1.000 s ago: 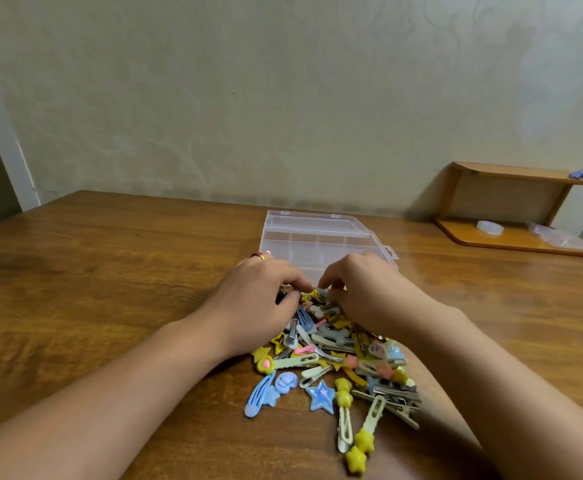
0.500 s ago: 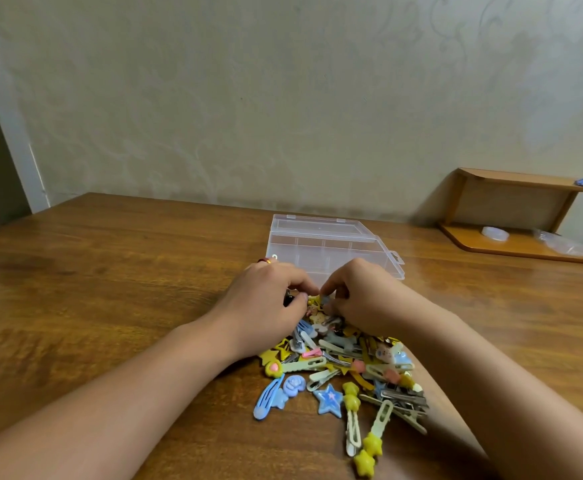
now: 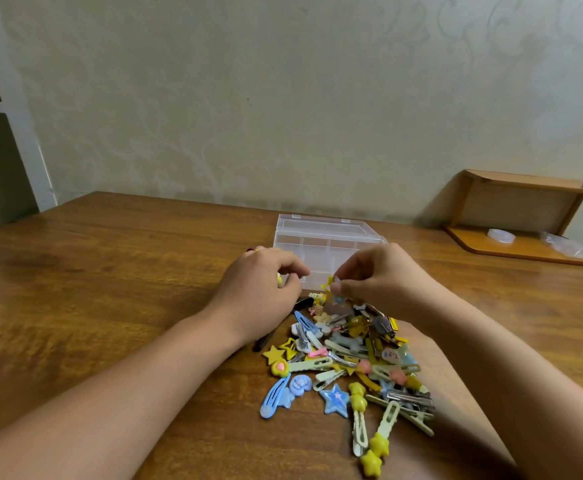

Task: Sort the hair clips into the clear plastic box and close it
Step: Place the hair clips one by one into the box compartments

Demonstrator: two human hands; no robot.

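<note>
Right hand (image 3: 380, 275) pinches small yellow clip (image 3: 328, 283) at fingertips, raised above far edge of pile (image 3: 349, 358). Left hand (image 3: 259, 292) curled around something yellow (image 3: 36, 278)... we cannot tell what. Clear plastic box (image 3: 321, 244) sits just beyond both hands on table (image 3: 110, 271), lid state unclear to us. We judge risks: thin pinch lets clip slip back into heap; tangled neighbours could drag along; forearms resting beside pile may scatter clips; if lid shut, box needs opening first.

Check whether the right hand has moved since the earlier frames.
Yes. The right hand has lifted off the clip pile toward the clear box, pinching a small yellow clip.
</note>
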